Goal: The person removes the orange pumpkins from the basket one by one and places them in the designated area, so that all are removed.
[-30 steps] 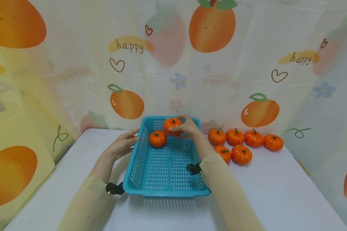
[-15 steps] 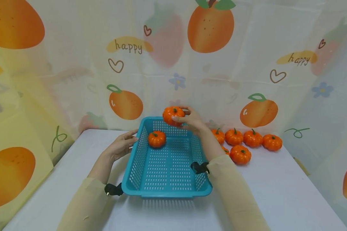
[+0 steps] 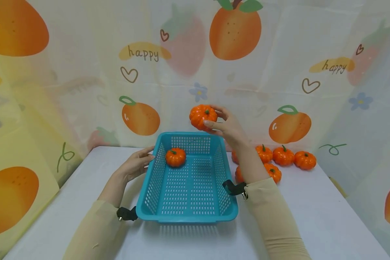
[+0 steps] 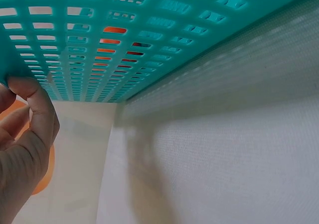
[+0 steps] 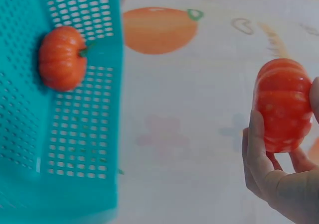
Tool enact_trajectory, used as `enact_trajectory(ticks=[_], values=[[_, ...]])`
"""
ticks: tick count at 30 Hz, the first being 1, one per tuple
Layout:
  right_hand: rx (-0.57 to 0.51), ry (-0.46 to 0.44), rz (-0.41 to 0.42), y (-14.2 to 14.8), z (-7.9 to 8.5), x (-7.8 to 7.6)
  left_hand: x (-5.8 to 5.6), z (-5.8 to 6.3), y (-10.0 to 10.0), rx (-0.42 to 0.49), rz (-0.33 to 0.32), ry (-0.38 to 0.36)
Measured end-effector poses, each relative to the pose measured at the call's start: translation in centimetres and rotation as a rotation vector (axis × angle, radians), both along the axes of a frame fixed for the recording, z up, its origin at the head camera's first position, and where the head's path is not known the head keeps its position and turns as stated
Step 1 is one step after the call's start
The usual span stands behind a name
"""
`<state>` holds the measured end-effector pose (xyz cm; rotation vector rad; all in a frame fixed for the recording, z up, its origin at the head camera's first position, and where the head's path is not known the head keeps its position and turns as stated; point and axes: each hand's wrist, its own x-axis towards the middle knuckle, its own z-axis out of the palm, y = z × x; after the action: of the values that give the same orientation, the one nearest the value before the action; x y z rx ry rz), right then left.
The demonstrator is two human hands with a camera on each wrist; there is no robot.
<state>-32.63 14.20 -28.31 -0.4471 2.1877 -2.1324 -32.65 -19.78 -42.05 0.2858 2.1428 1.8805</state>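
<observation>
In the head view, a blue-green plastic basket (image 3: 186, 218) with slotted walls stands on the table. My left hand (image 3: 136, 165) holds its left rim, bent fingers against the edge in the left wrist view. A small orange pumpkin (image 3: 175, 157) with a green stem sits in the basket's far left part. Above the far right corner, my right hand (image 3: 229, 126) grips another small pumpkin (image 3: 202, 117), with the thumb on the near side and fingers around the far side. The right wrist view shows this held pumpkin (image 5: 282, 104) apart from the basket wall.
To the right of the basket, several similar pumpkins (image 3: 283, 156) stand in two rows on the white table (image 3: 312, 213); my right forearm partly hides some. Behind hangs a cloth (image 3: 253, 79) printed with fruit, hearts and flowers.
The right hand has lifted its pumpkin up out of the basket, then slightly right, above the rim. The left hand and the basket have stayed in place.
</observation>
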Motion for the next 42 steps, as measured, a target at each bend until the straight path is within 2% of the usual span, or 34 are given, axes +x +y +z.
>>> enact_trajectory(ticks=[7, 14, 21, 27, 33, 37, 42], values=[[0.003, 0.079, -0.011, 2.4, 1.6, 1.5, 0.0, 0.0, 0.0, 0.012, -0.004, 0.007], [0.134, 0.086, -0.067, 5.1, 1.6, 3.5, 0.1, 0.0, 0.2, 0.003, 0.008, 0.003], [0.283, 0.049, -0.128, 8.2, 1.0, 5.4, 0.1, 0.0, 0.2, 0.013, 0.007, -0.014], [0.359, 0.063, -0.17, 10.9, 0.0, 6.5, -0.3, -0.1, 0.1, 0.025, -0.004, -0.014], [0.416, 0.013, -0.207, 13.6, -1.6, 7.2, -0.4, -0.2, 0.1, 0.02, -0.008, -0.005], [0.389, -0.02, -0.221, 15.2, -2.9, 7.4, -0.2, -0.1, 0.1, 0.015, -0.001, -0.005], [0.302, -0.034, -0.211, 17.7, -4.7, 7.5, -0.1, -0.1, 0.3, 0.011, 0.011, -0.013]])
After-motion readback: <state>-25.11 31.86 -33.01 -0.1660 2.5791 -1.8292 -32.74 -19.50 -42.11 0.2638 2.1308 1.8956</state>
